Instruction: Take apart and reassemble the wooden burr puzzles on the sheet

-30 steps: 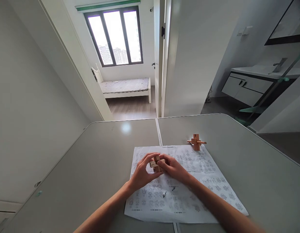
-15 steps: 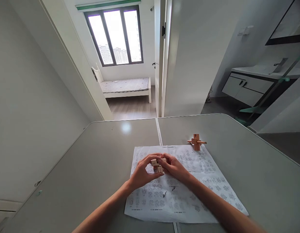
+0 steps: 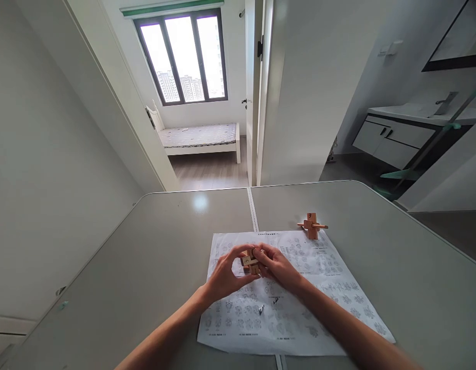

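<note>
Between both hands is a wooden interlocking puzzle (image 3: 251, 262) made of small notched blocks, held just above a printed sheet (image 3: 299, 324). My left hand (image 3: 227, 271) curls around its left side, with the thumb below and the fingers over the top. My right hand (image 3: 275, 264) grips it from the right, thumb against the upper blocks. Fingers cover part of the puzzle's top and right side. A second wooden puzzle (image 3: 312, 226), cross-shaped with a thin stick through it, stands at the sheet's upper right edge.
The sheet carries rows of small diagrams and lies on a grey table (image 3: 164, 267) with a seam down its middle. Past the table's far edge are an open door (image 3: 253, 92), a bed (image 3: 199, 136) under a window, and a washbasin cabinet (image 3: 392, 136) at right.
The puzzle in my hands has turned slightly, so different block faces show. My fingers have shifted a little on it; the second puzzle has stayed put.
</note>
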Demonstrator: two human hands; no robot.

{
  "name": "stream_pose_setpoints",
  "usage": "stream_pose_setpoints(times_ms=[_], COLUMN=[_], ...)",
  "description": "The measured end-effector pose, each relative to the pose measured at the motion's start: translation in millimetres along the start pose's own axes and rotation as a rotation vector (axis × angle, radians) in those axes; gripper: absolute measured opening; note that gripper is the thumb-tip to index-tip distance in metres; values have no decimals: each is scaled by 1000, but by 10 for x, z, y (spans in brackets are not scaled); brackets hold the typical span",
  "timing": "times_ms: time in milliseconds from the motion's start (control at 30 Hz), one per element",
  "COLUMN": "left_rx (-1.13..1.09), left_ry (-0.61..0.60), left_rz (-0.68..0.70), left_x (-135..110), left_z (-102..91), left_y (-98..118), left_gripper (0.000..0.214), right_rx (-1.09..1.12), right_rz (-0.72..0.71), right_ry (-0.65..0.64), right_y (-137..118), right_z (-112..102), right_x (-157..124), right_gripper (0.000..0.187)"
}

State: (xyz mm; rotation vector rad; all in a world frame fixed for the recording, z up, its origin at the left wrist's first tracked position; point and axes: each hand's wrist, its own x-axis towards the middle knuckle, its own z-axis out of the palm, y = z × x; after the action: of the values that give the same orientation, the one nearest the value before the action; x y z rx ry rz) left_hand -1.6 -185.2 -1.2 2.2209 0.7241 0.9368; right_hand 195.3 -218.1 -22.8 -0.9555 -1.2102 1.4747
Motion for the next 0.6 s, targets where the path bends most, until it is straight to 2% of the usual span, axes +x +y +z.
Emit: stream_pose_setpoints(times_ms=[267,600], left_rx=[-93,-23], left_ry=[18,59], left_rz=[-12,-15], left_x=[26,-4], left_z=[-4,43], left_y=[52,53], left_gripper=[62,62], right_rx=[-27,-21], right_rz=[-47,-29], right_ry=[119,153], right_y=[52,12], right_z=[58,83], right_x=[-19,-31], right_gripper=[49,58])
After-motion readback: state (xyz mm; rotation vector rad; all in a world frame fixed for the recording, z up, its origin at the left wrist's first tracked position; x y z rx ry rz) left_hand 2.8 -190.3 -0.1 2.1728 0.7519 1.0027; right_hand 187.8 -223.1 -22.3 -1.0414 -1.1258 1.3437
